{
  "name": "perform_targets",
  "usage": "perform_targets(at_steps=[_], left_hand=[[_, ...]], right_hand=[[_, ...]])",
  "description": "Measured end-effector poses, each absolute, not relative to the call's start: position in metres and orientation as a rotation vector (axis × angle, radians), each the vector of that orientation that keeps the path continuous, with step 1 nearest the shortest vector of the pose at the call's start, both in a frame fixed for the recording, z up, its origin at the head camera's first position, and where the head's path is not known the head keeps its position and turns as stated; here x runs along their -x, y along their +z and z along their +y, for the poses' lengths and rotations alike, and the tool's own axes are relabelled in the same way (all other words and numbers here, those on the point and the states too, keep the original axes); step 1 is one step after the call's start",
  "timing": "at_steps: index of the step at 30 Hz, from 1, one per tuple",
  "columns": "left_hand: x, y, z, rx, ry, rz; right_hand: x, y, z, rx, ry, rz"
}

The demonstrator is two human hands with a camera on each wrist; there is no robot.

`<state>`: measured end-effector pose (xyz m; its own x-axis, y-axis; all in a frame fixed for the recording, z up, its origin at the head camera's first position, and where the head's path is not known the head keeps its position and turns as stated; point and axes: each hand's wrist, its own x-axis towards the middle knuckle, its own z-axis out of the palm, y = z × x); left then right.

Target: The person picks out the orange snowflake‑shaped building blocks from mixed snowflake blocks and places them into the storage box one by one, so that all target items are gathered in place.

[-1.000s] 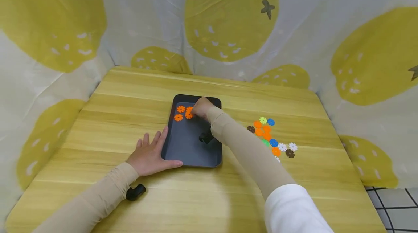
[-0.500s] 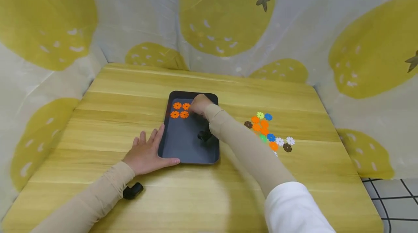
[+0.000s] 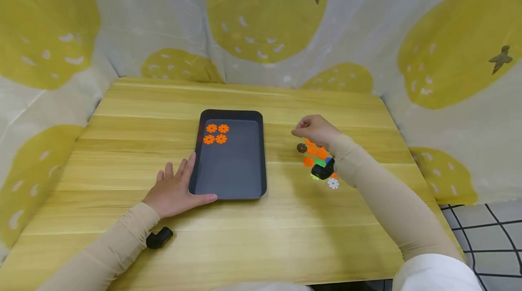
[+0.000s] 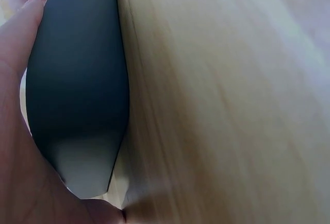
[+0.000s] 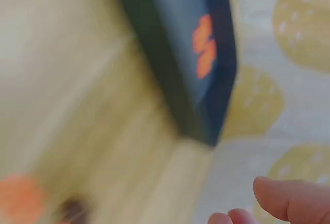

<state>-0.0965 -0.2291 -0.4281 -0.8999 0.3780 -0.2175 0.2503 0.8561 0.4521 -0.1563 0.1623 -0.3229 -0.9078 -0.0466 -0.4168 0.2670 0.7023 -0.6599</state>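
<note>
My dark grey, rectangular tray (image 3: 238,164) lies flat, long sides running away from me. Four orange notched discs (image 3: 220,139) lie flat in its far-left corner, two by two. Loose discs (image 3: 322,153) in orange, brown, green, blue and white cluster right of the tray.

- On the worktop (image 3: 244,245), near its middle: tray (image 3: 240,164), long sides running far to near.
- In the tray's far left corner: four discs (image 3: 220,139), two rows of two.
- At the tray's near left corner: left hand (image 3: 173,190), fingers (image 3: 189,166) by the left edge, thumb (image 3: 205,198) by the near edge.
- Between tray and worktop's right edge: loose discs (image 3: 322,153).
- Over their far end: right hand (image 3: 316,130).
- Behind the worktop's far edge: curtain (image 3: 175,19).
- Beyond its right edge's near end: floor (image 3: 487,237).
</note>
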Motion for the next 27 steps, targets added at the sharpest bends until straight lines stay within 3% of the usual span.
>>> perform_targets(at_steps=[5, 11, 27], left_hand=[[0.097, -0.427, -0.230, -0.477, 0.599, 2.726], [0.098, -0.428, -0.229, -0.478, 0.594, 2.724], [0.099, -0.429, -0.229, -0.475, 0.582, 2.734]], right_hand=[[0.116, -0.351, 0.221, -0.285, -0.946, 2.510], [0.084, -0.377, 0.250, -0.377, -0.849, 2.562], [0.081, -0.388, 0.254, -0.385, -0.679, 2.622]])
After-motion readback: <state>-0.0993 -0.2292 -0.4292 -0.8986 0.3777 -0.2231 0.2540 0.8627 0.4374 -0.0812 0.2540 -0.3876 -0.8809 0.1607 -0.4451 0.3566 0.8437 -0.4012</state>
